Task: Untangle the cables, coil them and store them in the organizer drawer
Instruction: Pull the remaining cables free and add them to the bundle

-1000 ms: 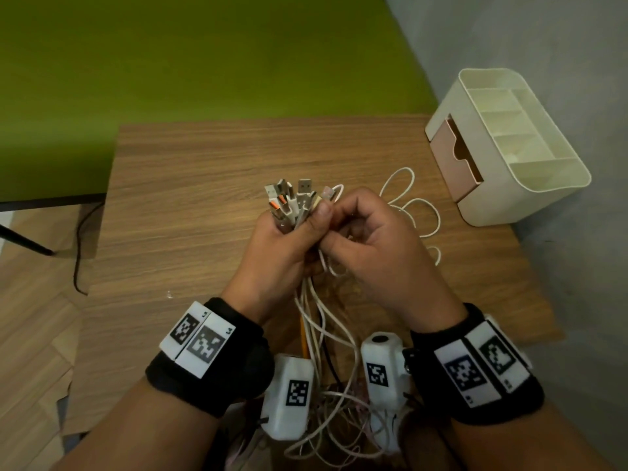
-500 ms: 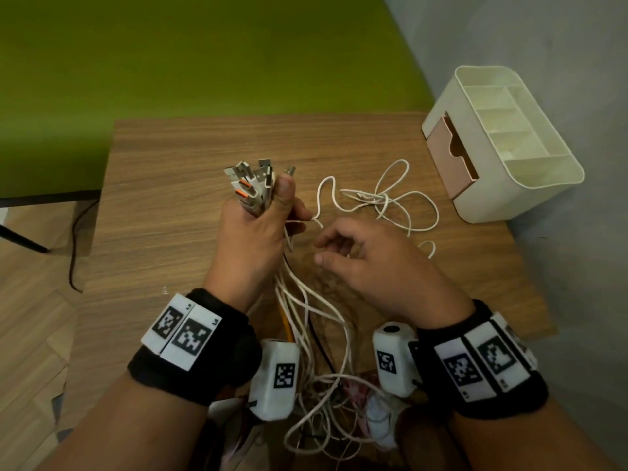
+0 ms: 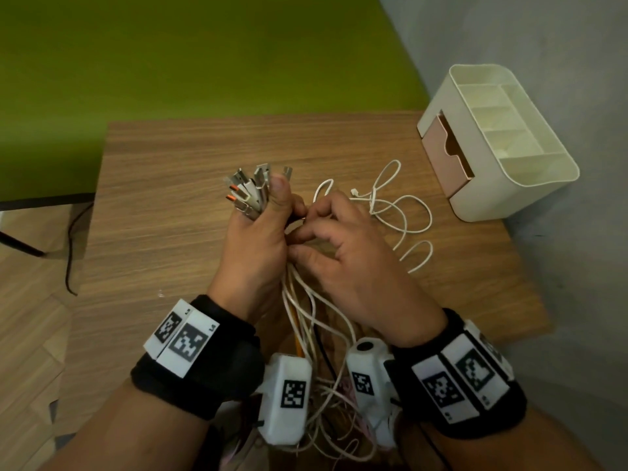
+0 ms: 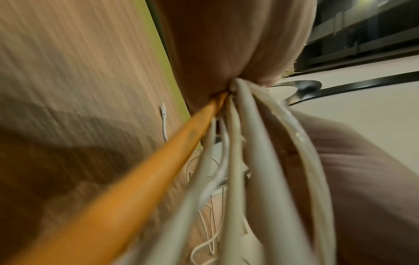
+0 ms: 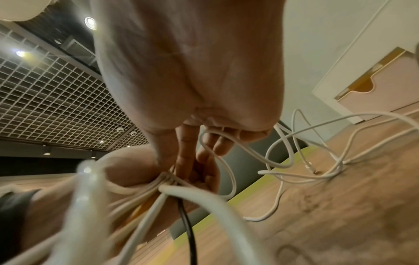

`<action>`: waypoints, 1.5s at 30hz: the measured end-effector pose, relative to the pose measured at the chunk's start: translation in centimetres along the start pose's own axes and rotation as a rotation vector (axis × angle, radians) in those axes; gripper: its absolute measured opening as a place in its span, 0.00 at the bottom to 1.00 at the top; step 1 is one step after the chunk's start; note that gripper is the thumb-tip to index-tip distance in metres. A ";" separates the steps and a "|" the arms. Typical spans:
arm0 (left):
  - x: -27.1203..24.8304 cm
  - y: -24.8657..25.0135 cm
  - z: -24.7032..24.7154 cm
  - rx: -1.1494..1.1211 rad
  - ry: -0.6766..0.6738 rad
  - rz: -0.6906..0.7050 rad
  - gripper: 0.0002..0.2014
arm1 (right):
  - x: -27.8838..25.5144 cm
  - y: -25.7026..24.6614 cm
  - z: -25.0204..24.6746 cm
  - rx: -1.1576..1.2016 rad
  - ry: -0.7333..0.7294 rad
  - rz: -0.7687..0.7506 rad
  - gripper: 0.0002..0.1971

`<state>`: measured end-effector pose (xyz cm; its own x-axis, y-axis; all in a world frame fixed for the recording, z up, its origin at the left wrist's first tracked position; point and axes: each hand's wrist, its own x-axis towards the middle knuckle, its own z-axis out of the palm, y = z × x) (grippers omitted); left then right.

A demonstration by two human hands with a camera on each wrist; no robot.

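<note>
Head view, frame centre: left hand (image 3: 253,239) fists the cable bundle (image 3: 253,190) upright; right hand (image 3: 353,256), fingers curled, pinches a white cable (image 3: 402,212) beside it.

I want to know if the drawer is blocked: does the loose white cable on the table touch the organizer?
Apart. The head view shows bare table between the loose white cable and the organizer.

The tabletop (image 3: 176,212) is matt wood grain; the cables (image 3: 401,212) are smooth plastic with shiny metal plugs (image 3: 251,188); the organizer (image 3: 530,185) is smooth plastic.
</note>
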<state>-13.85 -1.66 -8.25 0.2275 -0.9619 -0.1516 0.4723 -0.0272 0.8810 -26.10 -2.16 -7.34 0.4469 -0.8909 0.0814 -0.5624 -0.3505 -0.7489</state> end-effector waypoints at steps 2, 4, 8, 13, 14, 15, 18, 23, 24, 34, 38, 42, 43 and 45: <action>0.0 -0.1 0.1 0.047 -0.006 0.016 0.22 | 0.0 -0.1 0.0 0.000 0.039 -0.023 0.07; 0.0 -0.1 0.2 0.053 -0.005 0.028 0.24 | -0.1 -0.1 0.0 0.004 0.070 -0.034 0.05; 0.3 -0.2 -0.2 0.085 -0.034 0.048 0.19 | -0.2 -0.5 -0.2 0.032 0.156 -0.034 0.04; 0.1 0.0 -0.3 0.101 -0.031 0.105 0.22 | -0.1 -0.8 -0.6 0.138 0.088 -0.023 0.04; 0.0 0.1 -0.3 0.107 -0.029 0.123 0.21 | -0.1 -1.0 -0.8 0.149 0.039 0.000 0.04; 0.0 0.1 -0.3 0.105 -0.029 0.131 0.21 | -0.1 -1.1 -0.9 0.149 -0.003 0.012 0.04; 0.0 0.1 -0.5 0.172 -0.029 0.169 0.21 | -0.1 -1.1 -1.8 0.077 -0.087 0.006 0.05; -0.3 0.6 -0.7 0.336 -0.015 0.240 0.20 | -0.1 0.0 -3.6 -0.381 -0.183 0.072 0.14; -0.1 0.9 -1.0 0.334 0.020 0.261 0.21 | 0.0 0.5 -3.9 -0.477 -0.207 0.100 0.16; 0.4 0.9 -1.2 0.089 0.027 0.133 0.22 | 0.1 0.9 -2.9 -0.462 0.254 -0.088 0.11; 0.1 1.0 -0.9 0.051 0.028 0.114 0.20 | 0.2 0.3 -2.4 -0.272 0.301 -0.284 0.11; -0.2 1.3 -0.7 -0.017 0.027 0.093 0.19 | -0.2 0.1 -1.3 0.038 -0.088 -0.038 0.32; -0.2 1.5 -0.7 -0.039 0.026 0.088 0.19 | -0.2 0.5 -1.2 -0.015 -0.167 0.006 0.32; 0.1 1.8 -1.0 -0.073 0.036 0.084 0.19 | 0.0 1.5 -1.5 -0.242 -0.232 0.029 0.22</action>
<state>-12.09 -1.51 -7.10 0.2991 -0.9494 -0.0955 0.5106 0.0747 0.8566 -27.99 -3.08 -7.45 0.5590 -0.8218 -0.1107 -0.7137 -0.4088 -0.5687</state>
